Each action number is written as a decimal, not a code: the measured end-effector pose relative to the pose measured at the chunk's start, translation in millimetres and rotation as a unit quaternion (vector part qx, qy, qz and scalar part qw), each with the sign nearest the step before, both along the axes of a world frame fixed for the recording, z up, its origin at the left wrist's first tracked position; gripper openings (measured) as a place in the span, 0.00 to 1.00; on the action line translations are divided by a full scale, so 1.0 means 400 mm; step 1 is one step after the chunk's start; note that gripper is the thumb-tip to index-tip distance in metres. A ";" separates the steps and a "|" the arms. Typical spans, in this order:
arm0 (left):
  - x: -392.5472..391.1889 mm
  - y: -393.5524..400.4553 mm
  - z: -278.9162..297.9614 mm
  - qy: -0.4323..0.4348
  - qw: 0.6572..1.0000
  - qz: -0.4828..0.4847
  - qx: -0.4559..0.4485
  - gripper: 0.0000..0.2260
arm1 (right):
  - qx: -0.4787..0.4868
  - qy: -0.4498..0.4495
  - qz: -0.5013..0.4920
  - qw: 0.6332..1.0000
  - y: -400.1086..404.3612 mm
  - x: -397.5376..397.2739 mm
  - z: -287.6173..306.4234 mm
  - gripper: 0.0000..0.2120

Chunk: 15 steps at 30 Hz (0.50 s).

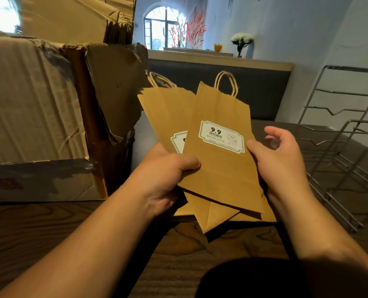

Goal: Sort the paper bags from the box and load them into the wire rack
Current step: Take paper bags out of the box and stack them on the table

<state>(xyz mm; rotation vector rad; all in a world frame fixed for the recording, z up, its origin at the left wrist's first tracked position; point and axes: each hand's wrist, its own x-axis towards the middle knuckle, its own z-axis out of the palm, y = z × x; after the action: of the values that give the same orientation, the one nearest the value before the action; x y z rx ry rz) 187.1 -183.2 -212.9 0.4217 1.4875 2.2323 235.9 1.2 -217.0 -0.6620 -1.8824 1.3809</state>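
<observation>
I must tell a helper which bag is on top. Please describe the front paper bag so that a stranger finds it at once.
Right of the cardboard box, both hands hold fanned brown bags. The front paper bag is the right one; its "9.9" label shows whole, its neighbour's is half covered.

Flat brown paper bags (219, 168) with twisted handles and green-and-white labels are fanned upright between box and rack. The torn cardboard box (39, 117) stands left; the wire rack (342, 151) right.
</observation>
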 end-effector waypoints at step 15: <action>0.010 -0.019 0.013 0.143 0.989 -0.043 0.019 0.16 | -0.125 0.159 0.401 0.893 0.012 0.030 0.009 0.29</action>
<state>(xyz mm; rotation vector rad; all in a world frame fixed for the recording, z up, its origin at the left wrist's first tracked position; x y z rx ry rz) 191.0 -190.6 -207.7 0.8313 1.5329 2.2053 248.1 6.0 -213.2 0.2942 -1.7756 2.1107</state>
